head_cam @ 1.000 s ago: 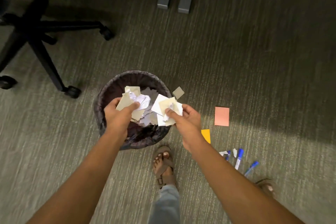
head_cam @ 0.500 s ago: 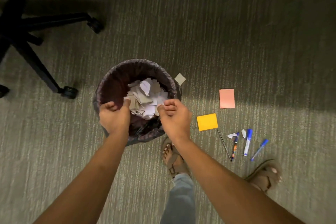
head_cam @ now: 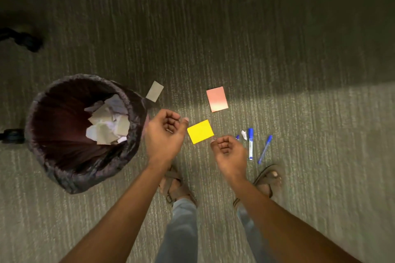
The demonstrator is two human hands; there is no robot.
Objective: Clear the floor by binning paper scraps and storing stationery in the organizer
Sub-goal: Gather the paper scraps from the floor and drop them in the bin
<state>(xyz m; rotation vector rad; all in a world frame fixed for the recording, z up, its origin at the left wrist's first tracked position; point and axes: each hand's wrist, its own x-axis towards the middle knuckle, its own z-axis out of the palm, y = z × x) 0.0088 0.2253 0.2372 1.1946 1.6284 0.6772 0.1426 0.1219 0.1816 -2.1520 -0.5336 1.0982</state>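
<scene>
Both hands hang above the carpeted floor [head_cam: 277, 49] with fingers loosely curled, and neither grasps anything. The left hand [head_cam: 165, 134] is just right of the waste bin [head_cam: 85, 177]; the right hand [head_cam: 227, 151] is beside the pens.

**Location of task items**
- Crumpled paper scraps [head_cam: 106, 126] lie inside the bin.
- A grey paper scrap [head_cam: 154, 91] lies on the floor, touching or just beside the bin rim on its far right side.
- A yellow sticky-note pad [head_cam: 200, 131] lies between the two hands.
- A pink sticky-note pad [head_cam: 217, 99] lies beyond the yellow one, apart from it.
- A blue-capped marker [head_cam: 250, 144] and a blue pen [head_cam: 265, 149] lie right of the right hand. A small white scrap [head_cam: 244, 134] lies just beside the marker cap. A further blue item is partly hidden by the right hand.
- The organizer is not in view.

**Probable faults from this state**
1. Missed scrap. The grey scrap sits close against the bin and may be overlooked; the white scrap is small and lies among the pens.
2. Mis-sorting. The white scrap may be gathered up with the pens and carried to the organizer. The flat pads may be binned as paper.
3. Failed pick. The pads and scraps lie flat on carpet and offer little edge to pinch; fingers may slide over them.
4. Foot contact. Both sandalled feet [head_cam: 175, 188] stand near the pens; a step could roll or crush them.
</scene>
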